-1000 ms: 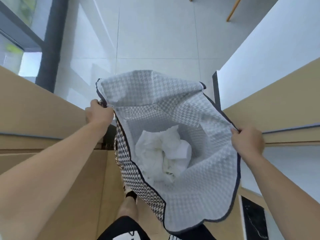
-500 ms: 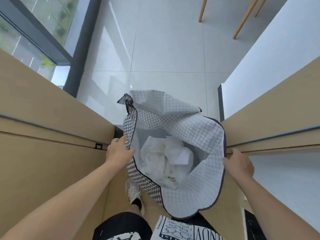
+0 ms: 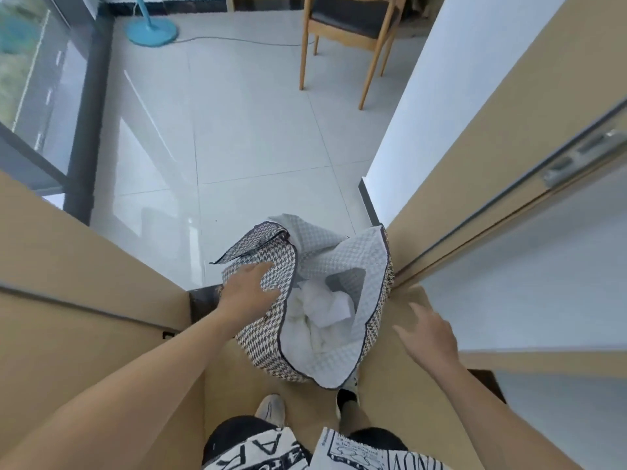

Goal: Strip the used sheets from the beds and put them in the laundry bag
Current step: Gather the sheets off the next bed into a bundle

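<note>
A houndstooth laundry bag (image 3: 268, 337) with a pale grey lining stands on the floor between two wooden bed frames, its mouth slumped open. Crumpled white sheets (image 3: 322, 310) lie inside it. My left hand (image 3: 249, 290) rests flat on the bag's folded left flap, fingers spread, not gripping. My right hand (image 3: 429, 337) hovers to the right of the bag with fingers apart, clear of the rim and holding nothing.
Tan wooden bed frames rise on the left (image 3: 84, 300) and right (image 3: 492, 147), leaving a narrow aisle. Beyond lies grey tiled floor (image 3: 237, 130), a wooden chair (image 3: 342, 32), a blue fan base (image 3: 151, 28) with a cable, and a window at left. My feet stand just behind the bag.
Both hands have lowered the bag to the floor and let go of its rim. The right hand has pulled away to the right. The bag's mouth has collapsed.
</note>
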{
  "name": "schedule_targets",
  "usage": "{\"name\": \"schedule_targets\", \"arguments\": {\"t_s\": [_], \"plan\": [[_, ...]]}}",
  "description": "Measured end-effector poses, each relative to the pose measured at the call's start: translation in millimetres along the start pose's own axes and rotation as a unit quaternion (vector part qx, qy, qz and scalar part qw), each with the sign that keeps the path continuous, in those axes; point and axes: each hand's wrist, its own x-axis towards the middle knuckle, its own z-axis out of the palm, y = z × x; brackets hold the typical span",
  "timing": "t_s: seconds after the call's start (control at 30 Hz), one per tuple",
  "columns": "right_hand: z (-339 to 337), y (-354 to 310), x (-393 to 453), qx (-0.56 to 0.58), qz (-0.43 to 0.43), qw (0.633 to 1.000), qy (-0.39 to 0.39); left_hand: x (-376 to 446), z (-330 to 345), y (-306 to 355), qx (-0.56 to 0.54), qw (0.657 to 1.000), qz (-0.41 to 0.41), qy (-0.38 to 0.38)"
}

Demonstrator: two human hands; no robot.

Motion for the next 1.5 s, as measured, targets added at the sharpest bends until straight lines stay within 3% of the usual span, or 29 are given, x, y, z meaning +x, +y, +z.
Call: {"name": "schedule_targets", "arguments": {"t_s": [0.2,0.4,0.6,0.8,0.97,1.1,1.3,1.37,1.5], "plan": [[12,12,-75,0.006,0.028,0.999,0.025,-27,8,36,0.077,0.989,0.12,-0.042],[-11,65,-136,0.072,0.097,0.988,0.099,-64,35,109,0.15,0.954,0.247,-0.076],[-9,170,-243,0.162,0.191,0.951,0.182,-146,102,195,0.221,0.892,0.379,-0.108],[44,306,-391,0.245,0.304,0.888,0.244,-284,222,264,0.277,0.815,0.486,-0.149],[126,412,-542,0.297,0.428,0.804,0.287,-436,350,291,0.314,0.717,0.583,-0.219],[204,464,-662,0.353,0.528,0.714,0.295,-564,446,286,0.344,0.618,0.653,-0.273],[307,491,-797,0.418,0.649,0.571,0.278,-713,557,260,0.399,0.463,0.716,-0.337],[346,496,-837,0.441,0.692,0.502,0.273,-769,607,243,0.425,0.395,0.727,-0.368],[385,501,-868,0.478,0.722,0.421,0.269,-834,670,230,0.452,0.307,0.735,-0.4]]}}
